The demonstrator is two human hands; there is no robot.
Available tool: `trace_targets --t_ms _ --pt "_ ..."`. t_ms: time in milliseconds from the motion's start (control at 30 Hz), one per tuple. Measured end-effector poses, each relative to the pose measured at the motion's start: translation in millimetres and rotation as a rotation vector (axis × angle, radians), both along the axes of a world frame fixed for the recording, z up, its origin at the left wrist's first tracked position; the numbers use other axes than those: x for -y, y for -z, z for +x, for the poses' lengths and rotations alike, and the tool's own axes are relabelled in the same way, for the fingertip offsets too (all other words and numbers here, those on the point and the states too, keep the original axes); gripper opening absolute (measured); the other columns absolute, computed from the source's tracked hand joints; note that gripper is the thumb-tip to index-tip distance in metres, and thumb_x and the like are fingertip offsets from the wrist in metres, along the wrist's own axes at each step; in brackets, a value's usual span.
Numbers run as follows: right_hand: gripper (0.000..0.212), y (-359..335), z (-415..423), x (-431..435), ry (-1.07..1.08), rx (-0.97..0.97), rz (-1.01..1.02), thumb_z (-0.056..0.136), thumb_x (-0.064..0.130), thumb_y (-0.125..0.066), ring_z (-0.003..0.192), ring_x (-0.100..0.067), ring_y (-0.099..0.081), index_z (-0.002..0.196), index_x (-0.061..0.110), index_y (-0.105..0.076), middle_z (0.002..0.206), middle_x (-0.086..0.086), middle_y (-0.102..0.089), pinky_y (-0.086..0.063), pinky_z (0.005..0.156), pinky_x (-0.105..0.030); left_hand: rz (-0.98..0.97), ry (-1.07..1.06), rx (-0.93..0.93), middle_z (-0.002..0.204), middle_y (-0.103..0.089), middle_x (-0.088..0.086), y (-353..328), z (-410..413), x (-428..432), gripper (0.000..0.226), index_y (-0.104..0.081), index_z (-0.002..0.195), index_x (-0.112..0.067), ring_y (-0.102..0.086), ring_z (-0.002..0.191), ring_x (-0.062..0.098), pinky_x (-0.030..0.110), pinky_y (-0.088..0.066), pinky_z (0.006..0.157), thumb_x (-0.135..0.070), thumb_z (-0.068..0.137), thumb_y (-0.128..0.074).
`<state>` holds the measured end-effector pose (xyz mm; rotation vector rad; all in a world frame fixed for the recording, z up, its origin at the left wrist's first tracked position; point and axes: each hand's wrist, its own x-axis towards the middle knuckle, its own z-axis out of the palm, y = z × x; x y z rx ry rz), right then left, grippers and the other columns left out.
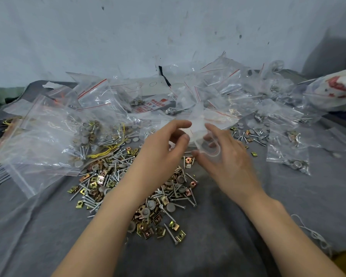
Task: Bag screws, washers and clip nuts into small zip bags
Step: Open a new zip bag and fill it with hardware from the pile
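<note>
Left hand [166, 142] and right hand [224, 156] fingers pinch a small zip bag [196, 126] between them. Hardware pile [100, 180] lies nearer, under left wrist

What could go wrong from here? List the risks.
1. Both the left hand and right hand hold the small clear zip bag above the loose pile of silver screws, grey washers and gold clip nuts; dropped parts would likely vanish into it.
2. Pointed screws may pierce thin plastic.

Soft, even, dimmish light with faint shadows; plastic glints, edges bow outward, the right side blurs.
</note>
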<state>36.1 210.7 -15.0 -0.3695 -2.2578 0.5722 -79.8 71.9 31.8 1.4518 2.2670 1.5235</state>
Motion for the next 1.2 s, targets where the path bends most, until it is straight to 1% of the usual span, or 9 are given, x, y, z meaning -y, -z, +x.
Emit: trace_targets --t_ms 200,400,533,633,733,867,933,1100,1200 --pt "0.062 -8.1 5.4 -16.6 0.013 -0.16 -0.29 0.087 0.06 -0.067 0.106 0.001 -0.06 0.141 0.035 -0.048 0.114 0.019 -0.062 -0.044 0.091 -0.015 -0.329 0.084 -0.174 0.102 -0.067 -0.017 7.0 -2.6 18.9 0.023 -0.063 0.12 -0.029 -0.06 0.094 -0.005 0.02 -0.049 0.086 -0.029 0.099 -0.056" --pt "0.054 -21.7 13.1 -24.3 0.03 -0.329 -0.466 0.088 0.051 -0.072 0.109 0.004 -0.062 0.137 0.034 -0.055 0.111 0.021 -0.068 -0.049 0.1 -0.032 -0.65 0.147 -0.469 0.111 -0.051 -0.016 19.4 5.4 34.3 0.026 -0.06 0.121 -0.043 -0.043 0.109 0.008 0.031 -0.038 0.097 -0.048 0.097 -0.049" --pt "0.044 -23.7 13.8 -24.2 -0.04 -0.435 -0.561 0.094 0.033 -0.07 0.058 -0.002 -0.062 0.135 0.025 -0.055 0.079 0.029 -0.07 -0.048 0.057 -0.029 -0.681 0.101 -0.59 0.114 -0.045 -0.016 26.5 9.9 35.3 0.03 -0.054 0.126 -0.045 -0.038 0.112 0.01 0.029 -0.033 0.095 -0.051 0.098 -0.045" --pt "0.038 -27.3 15.7 -20.7 -0.075 -0.472 -0.606 0.097 0.028 -0.069 0.074 -0.034 -0.053 0.132 0.027 -0.055 0.066 0.009 -0.065 -0.044 0.041 -0.015 -0.674 0.085 -0.581 0.113 -0.045 -0.013 27.7 11.0 32.5 0.026 -0.055 0.122 -0.043 -0.038 0.113 0.011 0.028 -0.033 0.096 -0.049 0.098 -0.046" --pt "0.04 -30.4 16.6 -21.9 -0.085 -0.462 -0.574 0.096 0.034 -0.069 0.075 -0.033 -0.059 0.133 0.026 -0.056 0.079 -0.002 -0.064 -0.049 0.06 -0.038 -0.675 0.071 -0.57 0.115 -0.046 -0.012 28.5 11.2 31.3 0.025 -0.054 0.119 -0.039 -0.037 0.115 0.012 0.028 -0.033 0.097 -0.049 0.098 -0.044" --pt "0.043 -33.2 17.8 -30.5 -0.041 -0.472 -0.535 0.094 0.038 -0.07 0.084 0.014 -0.064 0.133 0.024 -0.057 0.102 0.028 -0.07 -0.046 0.075 -0.003 -0.645 0.059 -0.52 0.114 -0.052 -0.012 25.7 12.2 30.1 0.026 -0.055 0.117 -0.032 -0.043 0.112 0.01 0.03 -0.037 0.1 -0.046 0.099 -0.042" --pt "0.046 -41.2 18.0 -31.4 -0.004 -0.484 -0.51 0.094 0.039 -0.07 0.099 0.013 -0.062 0.134 0.021 -0.058 0.106 0.04 -0.064 -0.043 0.084 -0.004 -0.62 0.057 -0.479 0.112 -0.057 -0.013 22.9 12.6 29.3 0.024 -0.056 0.114 -0.031 -0.047 0.108 0.01 0.03 -0.039 0.098 -0.044 0.099 -0.044" --pt "0.057 -57.6 22.9 -33.1 0.002 -0.538 -0.406 0.091 0.05 -0.069 0.112 0.004 -0.061 0.134 0.013 -0.059 0.119 0.031 -0.064 -0.046 0.097 -0.016 -0.606 0.033 -0.422 0.103 -0.059 -0.016 20.1 12.3 26.8 0.017 -0.059 0.11 -0.032 -0.052 0.103 0.008 0.027 -0.04 0.091 -0.033 0.099 -0.046" --pt "0.061 -57.8 26.5 -31.2 0.02 -0.425 -0.362 0.087 0.064 -0.067 0.12 -0.002 -0.06 0.136 0.032 -0.054 0.127 0.021 -0.065 -0.046 0.108 -0.037 -0.634 0.072 -0.443 0.109 -0.059 -0.015 23.1 11.7 27.9 0.019 -0.058 0.112 -0.033 -0.051 0.107 0.009 0.03 -0.04 0.095 -0.037 0.1 -0.045"
